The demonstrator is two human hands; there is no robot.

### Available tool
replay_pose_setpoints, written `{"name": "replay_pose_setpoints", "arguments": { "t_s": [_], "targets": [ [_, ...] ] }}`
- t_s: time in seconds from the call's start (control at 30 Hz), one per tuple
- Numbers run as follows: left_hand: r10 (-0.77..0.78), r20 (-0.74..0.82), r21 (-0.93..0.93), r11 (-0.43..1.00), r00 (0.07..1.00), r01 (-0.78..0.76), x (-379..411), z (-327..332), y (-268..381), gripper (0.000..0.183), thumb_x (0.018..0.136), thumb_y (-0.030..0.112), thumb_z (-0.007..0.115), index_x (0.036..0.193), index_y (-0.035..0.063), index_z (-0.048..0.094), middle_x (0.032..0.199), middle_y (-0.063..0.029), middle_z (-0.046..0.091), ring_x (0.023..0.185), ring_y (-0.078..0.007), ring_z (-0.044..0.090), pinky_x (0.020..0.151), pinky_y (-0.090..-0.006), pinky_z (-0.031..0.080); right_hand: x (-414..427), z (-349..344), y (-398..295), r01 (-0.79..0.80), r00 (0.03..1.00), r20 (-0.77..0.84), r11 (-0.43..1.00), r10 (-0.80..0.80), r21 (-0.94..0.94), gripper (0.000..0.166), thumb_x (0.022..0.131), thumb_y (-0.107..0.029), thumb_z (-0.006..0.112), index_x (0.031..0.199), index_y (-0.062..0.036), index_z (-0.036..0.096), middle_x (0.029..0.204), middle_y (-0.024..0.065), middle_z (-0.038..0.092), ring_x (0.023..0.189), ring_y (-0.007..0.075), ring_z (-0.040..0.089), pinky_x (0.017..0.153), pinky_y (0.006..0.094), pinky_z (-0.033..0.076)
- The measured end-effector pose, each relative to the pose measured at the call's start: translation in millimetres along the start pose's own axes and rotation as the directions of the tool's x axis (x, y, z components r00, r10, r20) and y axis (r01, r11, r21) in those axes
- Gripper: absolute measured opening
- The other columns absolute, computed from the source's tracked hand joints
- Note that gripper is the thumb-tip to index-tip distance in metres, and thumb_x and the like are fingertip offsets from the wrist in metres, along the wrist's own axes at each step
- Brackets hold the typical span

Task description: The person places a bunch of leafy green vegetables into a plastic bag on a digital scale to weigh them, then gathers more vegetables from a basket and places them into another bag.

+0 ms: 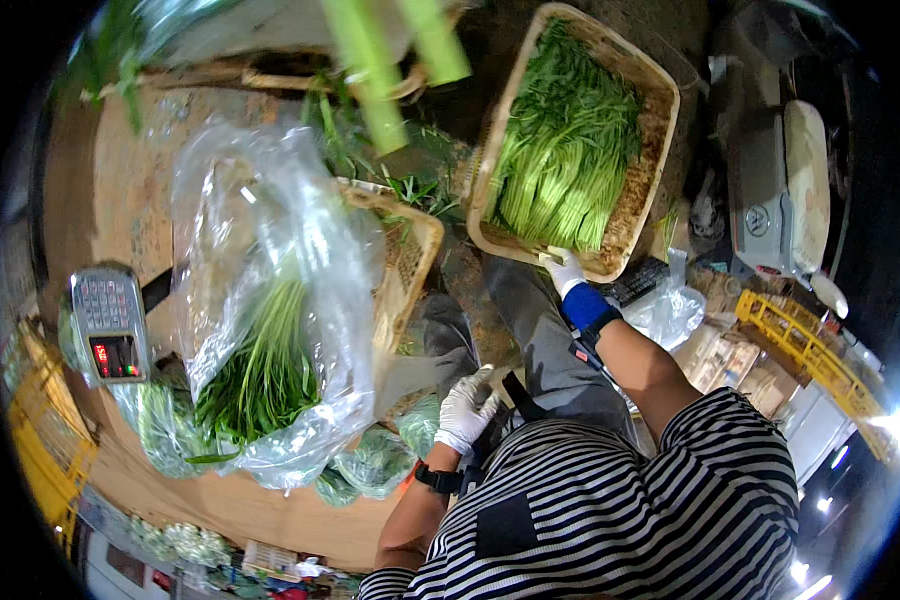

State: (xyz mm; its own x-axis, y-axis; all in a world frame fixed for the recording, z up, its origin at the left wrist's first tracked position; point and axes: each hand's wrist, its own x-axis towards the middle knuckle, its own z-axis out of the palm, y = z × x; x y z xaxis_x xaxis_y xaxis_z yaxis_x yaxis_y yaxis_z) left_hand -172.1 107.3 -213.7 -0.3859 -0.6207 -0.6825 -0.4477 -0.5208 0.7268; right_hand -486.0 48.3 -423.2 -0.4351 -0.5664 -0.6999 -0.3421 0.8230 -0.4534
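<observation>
My right hand (564,271), in a white glove, grips the near rim of a dirty cream plastic crate (487,236). Leafy green vegetables (570,165) with long pale stalks lie in that crate, stalk ends towards me. Close to my waist, my left hand (466,409), also gloved, has its fingers apart and nothing visible in it. To its left a large clear plastic bag (345,360) lies spread out, with a bunch of long-stalked greens (266,367) on or inside it; the plastic makes this hard to tell.
A weighing scale's display unit (110,322) with keypad stands left of the bag. Another cream crate (409,262) is partly behind the bag. Bagged greens (375,457) lie near my left wrist. Blurred pale-green stalks (367,75) hang at the top. A grey machine (757,195) stands right.
</observation>
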Motion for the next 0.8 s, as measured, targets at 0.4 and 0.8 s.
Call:
{"name": "replay_pose_setpoints", "arguments": {
  "t_s": [0.4,0.8],
  "targets": [
    [-0.658,0.407,-0.722,0.193,0.634,0.664,58,64,-65,0.06,0.087,0.051,0.044,0.136,0.0181,0.035,0.125,-0.0087,0.05,0.108,-0.0233,0.049,0.093,-0.0395,0.034,185,64,-106,-0.595,0.801,-0.105,0.767,0.589,-0.241,0.1,0.067,-0.053,0.071,0.139,-0.0073,0.018,0.133,0.0198,0.037,0.112,0.0355,0.049,0.087,0.0445,0.049],
    [-0.592,0.231,-0.716,0.435,0.773,0.547,82,91,-63,0.058,0.089,0.049,0.045,0.132,0.0106,0.04,0.12,-0.0075,0.055,0.101,-0.0186,0.052,0.087,-0.0328,0.04,112,-78,-56,-0.243,0.957,0.128,0.959,0.262,-0.147,0.086,0.069,-0.039,0.073,0.13,0.0068,0.032,0.126,0.0251,0.046,0.113,0.0334,0.049,0.095,0.0352,0.041]
  ]
}}
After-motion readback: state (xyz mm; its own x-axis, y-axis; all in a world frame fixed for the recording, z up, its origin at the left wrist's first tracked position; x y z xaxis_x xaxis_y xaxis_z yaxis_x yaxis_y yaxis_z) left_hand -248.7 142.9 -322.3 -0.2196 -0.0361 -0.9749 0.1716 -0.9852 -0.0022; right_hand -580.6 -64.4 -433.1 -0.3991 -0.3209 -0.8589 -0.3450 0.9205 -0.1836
